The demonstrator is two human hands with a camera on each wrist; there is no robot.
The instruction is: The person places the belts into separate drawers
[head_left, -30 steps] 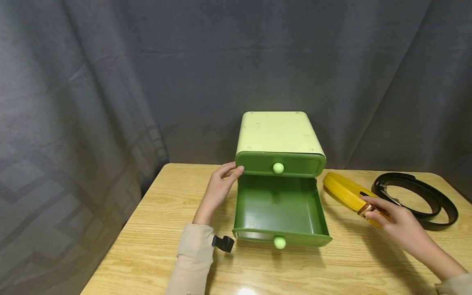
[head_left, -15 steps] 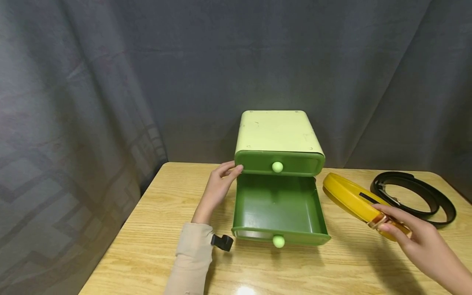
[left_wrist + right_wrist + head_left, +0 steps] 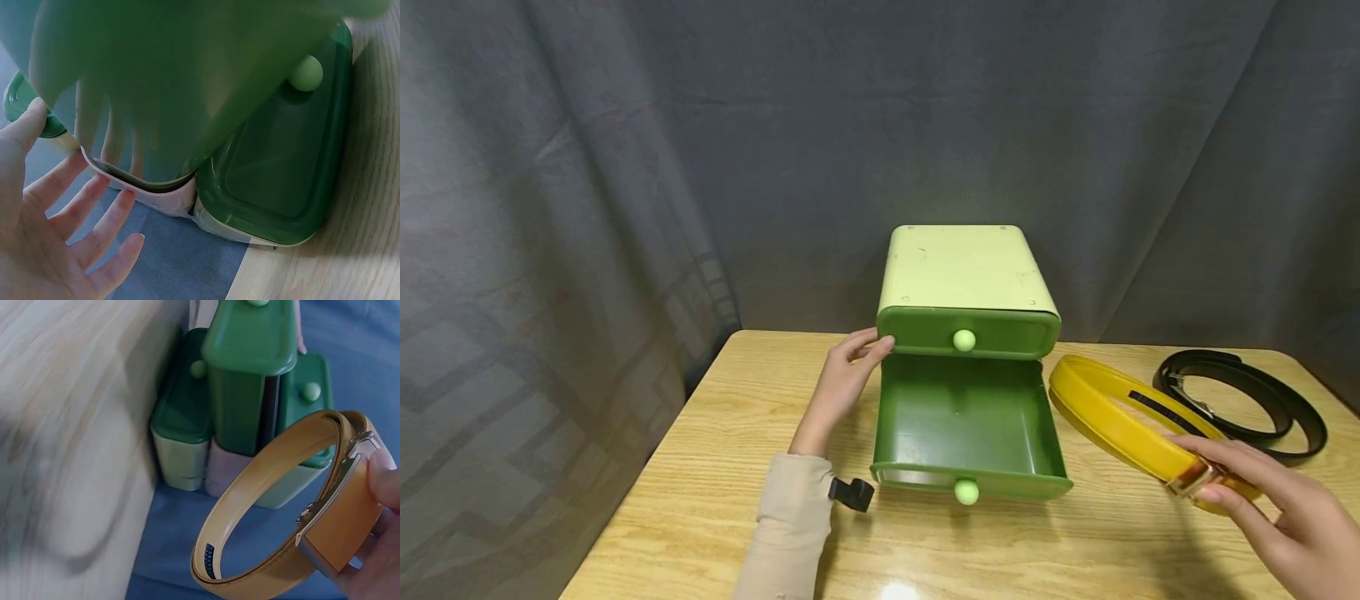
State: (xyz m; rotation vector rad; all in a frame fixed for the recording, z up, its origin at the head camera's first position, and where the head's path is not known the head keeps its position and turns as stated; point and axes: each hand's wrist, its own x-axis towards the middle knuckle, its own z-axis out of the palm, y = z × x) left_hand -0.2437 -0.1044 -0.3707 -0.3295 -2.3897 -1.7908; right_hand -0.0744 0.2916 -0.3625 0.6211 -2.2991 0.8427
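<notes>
Holds a yellow belt (image 3: 1120,429) in the right hand (image 3: 1300,525), pinching it at the metal-edged buckle (image 3: 347,522) between thumb and fingers. Carries it just to the right of a cream drawer cabinet (image 3: 958,267), apparently raised above the wood-grained tabletop (image 3: 715,450). Compared with half a second ago, has the right hand farther right and closer to the bottom edge of the head view. Spreads the loop rounder now, showing more of its inside and a longer stretch of the dark patch (image 3: 209,561), against a flatter, narrower look earlier. Points the rounded far end slightly more to the left, near the side wall of the pulled-out middle drawer (image 3: 966,417).

Keeps the left hand (image 3: 846,371) at the cabinet's left side, same as in the earlier frame, with the thumb at the front corner of the upper drawer (image 3: 1018,335) and loosely extended fingers spread along the side. In the left wrist view, rests fingertips by the edge of the pinkish casing (image 3: 165,200). Leaves the middle drawer drawn out as before, with its green floor in sight, and the upper drawer pushed in. Has a lower drawer (image 3: 269,175) closed beside the tabletop too, seen from the wrists. Leaves a black belt (image 3: 1270,393) coiled farther right, unmoved.
</notes>
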